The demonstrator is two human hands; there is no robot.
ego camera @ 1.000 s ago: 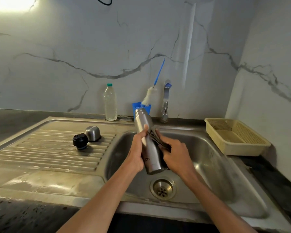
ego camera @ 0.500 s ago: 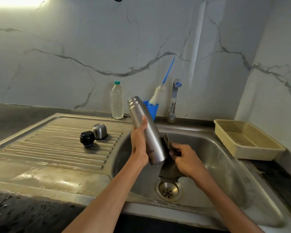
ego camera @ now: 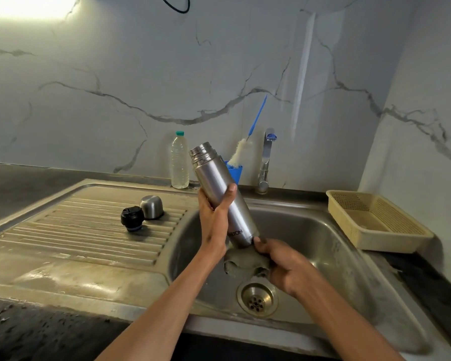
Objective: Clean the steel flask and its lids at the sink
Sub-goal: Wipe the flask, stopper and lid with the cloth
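Here the left hand (ego camera: 214, 220) grips the tilted steel flask (ego camera: 220, 191) over the sink (ego camera: 323, 230); its dark lettering, partly hidden, reads "LTON". The right hand (ego camera: 284, 264) pinches a grey cloth (ego camera: 245, 264) against the flask's base.

Pretty dim, greenish-grey overall. The only strong light is a blown-out warm patch on the marble wall (ego camera: 219, 74), way up and off to the left of where the flask (ego camera: 220, 196) is gripped. It throws a soft streak down the flask body and wet glare on the drainboard (ego camera: 76, 256) left of and below the grip. The basket (ego camera: 375, 222) off to the right drops a shadow onto the wall. Wide-angle lens bends the counter edges, and the corners go soft and smeary.
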